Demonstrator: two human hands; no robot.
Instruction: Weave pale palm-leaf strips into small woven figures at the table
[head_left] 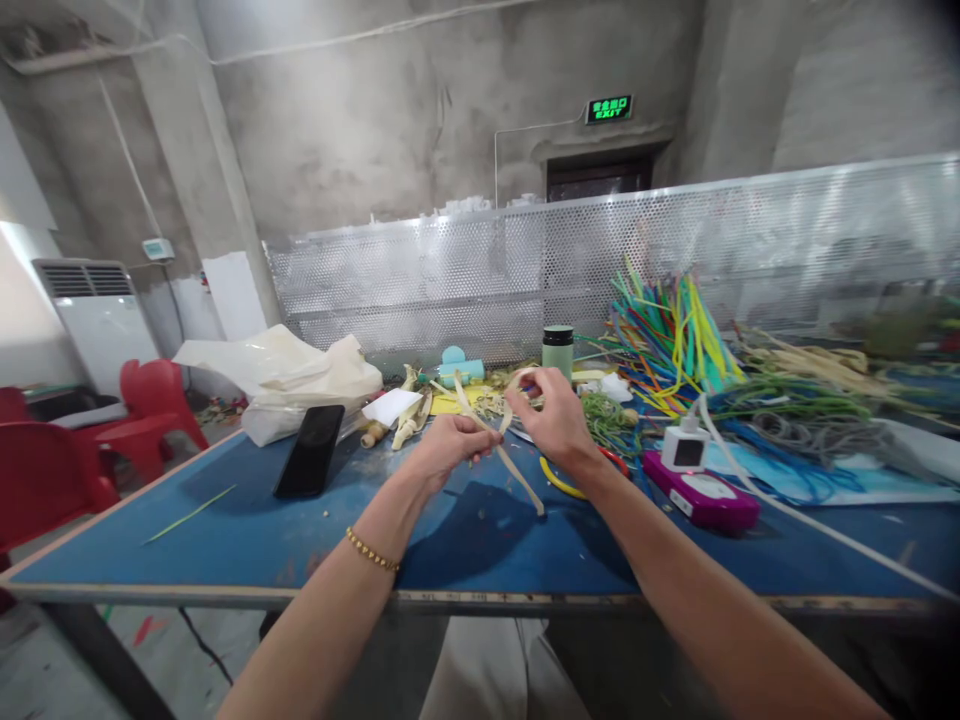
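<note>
Pale, flat straw-like strips [519,478] cross one another above the middle of the blue table. My left hand [455,443] pinches them where they cross, thumb and fingers pressed together. Slightly higher and to the right, my right hand [551,408] has its fingers curled round the upper part of a strip, which bends over near the fingertips. One strip end hangs down toward the table between my forearms. Partly behind my right wrist lie scissors with yellow and red handles [561,480].
A black phone [310,450] and a crumpled white plastic bag [300,375] lie left. A green jar [557,351] stands behind my hands. Coloured strips [675,335], a purple box [701,492] with a white plug [685,446] and a white cable [810,530] are right. Perforated metal panels [450,290] border the back.
</note>
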